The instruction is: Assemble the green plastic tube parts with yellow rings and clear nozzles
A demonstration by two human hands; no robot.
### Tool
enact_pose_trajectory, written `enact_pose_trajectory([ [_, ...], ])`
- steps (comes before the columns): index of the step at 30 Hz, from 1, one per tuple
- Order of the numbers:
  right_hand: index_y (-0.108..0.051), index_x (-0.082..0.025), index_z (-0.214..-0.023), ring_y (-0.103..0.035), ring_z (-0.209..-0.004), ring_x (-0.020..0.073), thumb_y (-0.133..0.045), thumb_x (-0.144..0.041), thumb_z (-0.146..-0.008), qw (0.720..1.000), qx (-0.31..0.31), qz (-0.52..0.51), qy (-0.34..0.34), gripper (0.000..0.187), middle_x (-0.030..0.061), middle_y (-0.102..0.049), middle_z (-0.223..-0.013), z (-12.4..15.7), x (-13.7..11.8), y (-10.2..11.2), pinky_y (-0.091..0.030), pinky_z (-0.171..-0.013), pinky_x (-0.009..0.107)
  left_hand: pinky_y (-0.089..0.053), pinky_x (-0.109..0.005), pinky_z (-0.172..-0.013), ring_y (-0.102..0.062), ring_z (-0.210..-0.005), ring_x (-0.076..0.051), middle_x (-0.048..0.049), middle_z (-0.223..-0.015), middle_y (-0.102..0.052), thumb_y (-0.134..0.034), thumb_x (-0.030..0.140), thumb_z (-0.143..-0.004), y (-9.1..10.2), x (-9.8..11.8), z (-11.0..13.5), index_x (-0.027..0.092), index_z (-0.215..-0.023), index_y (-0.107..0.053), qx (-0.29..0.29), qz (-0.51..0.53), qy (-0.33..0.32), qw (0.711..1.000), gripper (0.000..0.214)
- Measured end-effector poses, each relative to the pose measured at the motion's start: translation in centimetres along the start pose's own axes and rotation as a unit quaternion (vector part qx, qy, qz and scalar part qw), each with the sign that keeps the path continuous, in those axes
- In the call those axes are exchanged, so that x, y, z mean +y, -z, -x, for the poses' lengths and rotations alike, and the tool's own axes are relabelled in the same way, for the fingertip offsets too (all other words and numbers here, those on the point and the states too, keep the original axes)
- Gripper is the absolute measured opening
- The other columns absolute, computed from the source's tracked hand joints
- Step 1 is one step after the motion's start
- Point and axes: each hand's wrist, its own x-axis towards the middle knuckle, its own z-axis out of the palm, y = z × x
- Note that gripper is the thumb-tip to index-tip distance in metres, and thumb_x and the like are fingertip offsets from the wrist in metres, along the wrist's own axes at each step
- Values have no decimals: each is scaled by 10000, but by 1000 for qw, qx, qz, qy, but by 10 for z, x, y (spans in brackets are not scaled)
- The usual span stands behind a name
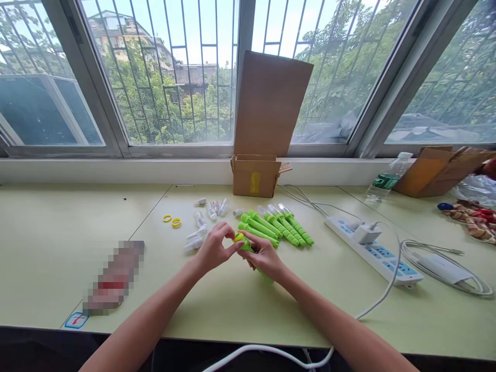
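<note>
My right hand [267, 257] is wrapped around a green plastic tube [247, 245], its upper end tilted toward my left hand. The fingers of my left hand [214, 249] pinch a yellow ring [237, 237] at the mouth of that tube. How far the ring sits on the tube is hard to make out. Just beyond my hands lie several bare green tubes [256, 228], and beside them green tubes with clear tips [289, 227]. Several clear plastic pieces [211, 211] are scattered behind my left hand. Farther left lie two loose yellow rings [176, 222].
A small cardboard box [253, 178] with a raised flap stands against the windowsill. To the right are a white power strip [374, 253], a coiled cable [445, 268], a water bottle [387, 178] and another carton [437, 170]. A pixelated object [114, 279] lies left.
</note>
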Motion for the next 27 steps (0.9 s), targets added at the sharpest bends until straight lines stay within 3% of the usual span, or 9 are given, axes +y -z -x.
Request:
enact_pose_trajectory([
  [27, -507, -148, -1344, -430, -381, 83, -731, -347, -707, 994, -31, -104, -32, 704, -57, -532, -528, 3, -18, 2, -384, -349, 223, -459, -272, -663, -525, -715, -137, 5, -737, -555, -628, 392, -813, 4, 6, -3, 204, -723, -474, 4, 46, 8, 999, 259],
])
